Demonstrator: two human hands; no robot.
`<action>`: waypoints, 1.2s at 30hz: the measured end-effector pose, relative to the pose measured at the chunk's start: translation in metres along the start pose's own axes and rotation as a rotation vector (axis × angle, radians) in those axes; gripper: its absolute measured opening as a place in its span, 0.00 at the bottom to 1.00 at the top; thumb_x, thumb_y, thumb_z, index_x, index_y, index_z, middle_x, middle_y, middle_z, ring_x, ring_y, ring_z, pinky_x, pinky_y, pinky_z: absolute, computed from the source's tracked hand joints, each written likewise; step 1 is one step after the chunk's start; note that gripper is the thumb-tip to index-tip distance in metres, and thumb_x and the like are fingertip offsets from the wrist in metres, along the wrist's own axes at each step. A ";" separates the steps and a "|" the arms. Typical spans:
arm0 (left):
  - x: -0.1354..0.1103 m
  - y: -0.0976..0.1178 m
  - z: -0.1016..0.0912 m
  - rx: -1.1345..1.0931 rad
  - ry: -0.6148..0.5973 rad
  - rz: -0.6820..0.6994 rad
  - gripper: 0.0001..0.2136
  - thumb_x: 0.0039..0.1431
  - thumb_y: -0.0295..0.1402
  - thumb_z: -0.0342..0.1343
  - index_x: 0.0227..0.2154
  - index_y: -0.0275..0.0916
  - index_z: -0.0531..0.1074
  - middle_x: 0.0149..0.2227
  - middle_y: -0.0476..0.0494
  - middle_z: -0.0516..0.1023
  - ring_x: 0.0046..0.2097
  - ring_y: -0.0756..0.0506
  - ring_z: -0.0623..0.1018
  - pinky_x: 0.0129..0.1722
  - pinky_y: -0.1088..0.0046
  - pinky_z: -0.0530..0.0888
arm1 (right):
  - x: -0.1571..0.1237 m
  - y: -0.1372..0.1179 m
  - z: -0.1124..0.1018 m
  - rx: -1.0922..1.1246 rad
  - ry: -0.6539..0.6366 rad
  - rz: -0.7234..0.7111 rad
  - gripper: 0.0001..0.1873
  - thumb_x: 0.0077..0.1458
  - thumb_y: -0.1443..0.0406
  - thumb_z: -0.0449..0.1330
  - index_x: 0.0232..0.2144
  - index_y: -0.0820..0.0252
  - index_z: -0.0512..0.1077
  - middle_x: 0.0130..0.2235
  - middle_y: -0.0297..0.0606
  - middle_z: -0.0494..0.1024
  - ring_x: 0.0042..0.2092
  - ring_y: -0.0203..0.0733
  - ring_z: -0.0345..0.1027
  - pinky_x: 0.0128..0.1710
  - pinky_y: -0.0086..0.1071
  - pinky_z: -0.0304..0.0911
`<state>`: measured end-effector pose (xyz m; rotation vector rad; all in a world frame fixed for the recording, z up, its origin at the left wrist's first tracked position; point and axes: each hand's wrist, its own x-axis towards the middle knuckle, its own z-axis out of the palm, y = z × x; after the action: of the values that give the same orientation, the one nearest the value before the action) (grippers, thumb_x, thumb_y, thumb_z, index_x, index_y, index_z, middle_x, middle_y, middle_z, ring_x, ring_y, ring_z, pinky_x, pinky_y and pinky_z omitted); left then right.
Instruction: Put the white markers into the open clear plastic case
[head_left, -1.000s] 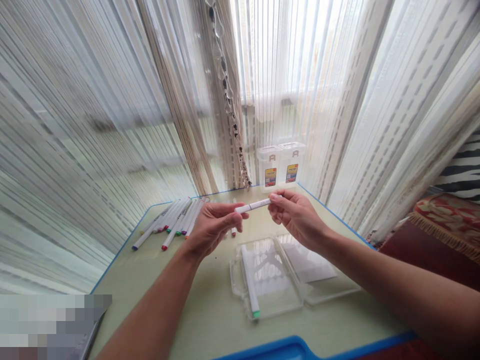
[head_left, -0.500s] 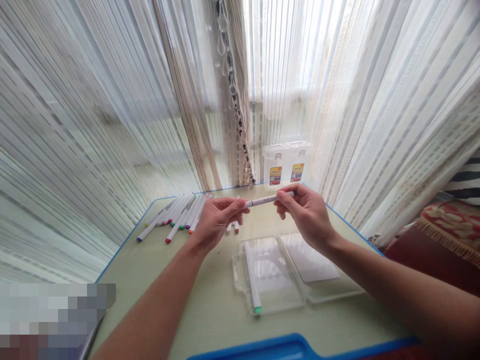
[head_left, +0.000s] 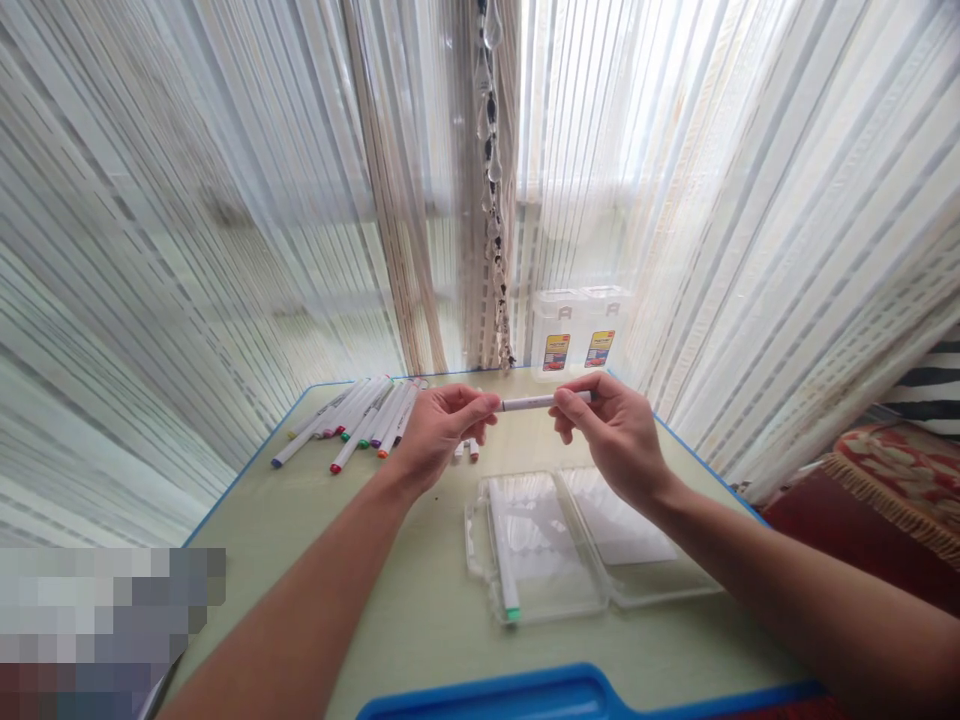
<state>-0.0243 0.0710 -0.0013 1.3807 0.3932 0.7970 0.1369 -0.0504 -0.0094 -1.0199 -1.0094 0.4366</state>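
Note:
A white marker [head_left: 529,403] is stretched sideways between my two hands above the table. My left hand [head_left: 446,430] pinches its left end near a dark band. On the other end, the fingers of my right hand [head_left: 604,425] are closed, with a dark tip showing beyond them. Below my hands lies an open clear plastic case [head_left: 555,545], hinged in the middle. One white marker with a green end [head_left: 504,555] rests along the left side of the case. Left of my left hand, several white markers with coloured ends [head_left: 360,420] lie in a loose pile.
Two clear plastic cases with yellow labels [head_left: 577,335] stand at the table's far edge, before string curtains [head_left: 300,200]. Part of a blue tray [head_left: 487,695] shows at the near edge. Two marker ends [head_left: 466,450] peek out beside my left hand.
The held marker has turned from slightly tilted to nearly level, its right end lowering. Both hands keep their grip. The view has shifted a little.

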 end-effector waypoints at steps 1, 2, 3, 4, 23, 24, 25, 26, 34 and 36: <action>0.000 0.000 0.000 -0.004 0.000 -0.003 0.12 0.48 0.37 0.69 0.24 0.33 0.76 0.23 0.45 0.77 0.21 0.53 0.71 0.21 0.77 0.67 | 0.000 0.000 0.000 0.001 -0.002 0.007 0.10 0.55 0.61 0.67 0.31 0.61 0.72 0.24 0.34 0.75 0.24 0.35 0.69 0.21 0.29 0.64; 0.000 0.000 0.001 -0.004 -0.001 -0.003 0.12 0.49 0.38 0.68 0.24 0.33 0.75 0.23 0.45 0.77 0.21 0.53 0.71 0.21 0.77 0.67 | 0.000 0.000 0.001 0.003 -0.002 0.015 0.10 0.55 0.61 0.67 0.31 0.61 0.72 0.24 0.34 0.76 0.24 0.36 0.69 0.21 0.29 0.64; 0.000 -0.001 0.001 0.002 -0.005 0.000 0.13 0.49 0.39 0.68 0.24 0.33 0.75 0.24 0.45 0.77 0.21 0.53 0.71 0.21 0.77 0.67 | 0.001 0.001 0.001 0.005 0.000 0.022 0.10 0.55 0.61 0.67 0.31 0.61 0.72 0.24 0.34 0.76 0.24 0.36 0.69 0.21 0.30 0.64; 0.000 -0.002 0.000 0.014 -0.008 0.008 0.13 0.48 0.39 0.69 0.25 0.33 0.76 0.24 0.45 0.77 0.21 0.53 0.71 0.21 0.77 0.68 | 0.001 0.001 0.000 0.007 0.002 0.027 0.10 0.55 0.60 0.67 0.31 0.61 0.72 0.24 0.34 0.76 0.24 0.36 0.69 0.21 0.30 0.64; -0.007 -0.002 0.010 0.232 -0.076 0.050 0.13 0.44 0.37 0.70 0.30 0.32 0.80 0.20 0.47 0.75 0.21 0.52 0.72 0.19 0.77 0.68 | -0.003 0.003 -0.005 -0.358 -0.107 0.020 0.17 0.42 0.54 0.73 0.26 0.60 0.76 0.24 0.36 0.77 0.25 0.38 0.68 0.22 0.30 0.62; -0.008 0.000 0.012 0.232 -0.081 0.052 0.13 0.44 0.36 0.71 0.29 0.32 0.80 0.21 0.46 0.75 0.21 0.52 0.72 0.19 0.77 0.68 | -0.003 0.003 -0.005 -0.391 -0.115 0.010 0.16 0.42 0.54 0.73 0.26 0.60 0.77 0.25 0.37 0.78 0.26 0.39 0.69 0.24 0.31 0.63; -0.009 0.001 0.014 0.236 -0.086 0.053 0.13 0.44 0.36 0.71 0.29 0.31 0.80 0.21 0.46 0.76 0.21 0.52 0.72 0.20 0.78 0.68 | -0.003 0.003 -0.006 -0.417 -0.121 0.006 0.16 0.42 0.54 0.73 0.26 0.60 0.77 0.25 0.38 0.78 0.27 0.40 0.70 0.25 0.32 0.64; -0.010 0.002 0.015 0.245 -0.093 0.051 0.13 0.44 0.36 0.71 0.29 0.31 0.80 0.21 0.45 0.76 0.21 0.51 0.73 0.20 0.78 0.67 | -0.004 0.002 -0.006 -0.438 -0.126 0.007 0.16 0.42 0.54 0.73 0.26 0.60 0.77 0.25 0.38 0.79 0.27 0.41 0.71 0.25 0.32 0.64; -0.009 0.003 0.015 0.255 -0.134 0.078 0.12 0.47 0.37 0.69 0.30 0.32 0.81 0.23 0.43 0.78 0.22 0.50 0.75 0.20 0.77 0.69 | -0.001 -0.001 -0.003 -0.351 -0.147 0.138 0.17 0.42 0.53 0.73 0.25 0.62 0.78 0.23 0.36 0.77 0.24 0.36 0.66 0.22 0.29 0.58; -0.009 0.002 0.016 0.247 -0.129 0.082 0.11 0.46 0.36 0.69 0.28 0.32 0.80 0.22 0.45 0.77 0.22 0.51 0.74 0.20 0.77 0.69 | -0.001 -0.001 -0.002 -0.302 -0.150 0.192 0.18 0.43 0.53 0.72 0.24 0.62 0.78 0.20 0.34 0.74 0.21 0.33 0.61 0.20 0.28 0.55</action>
<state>-0.0200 0.0536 0.0015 1.6786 0.3446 0.7390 0.1382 -0.0521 -0.0094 -1.3785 -1.1387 0.5345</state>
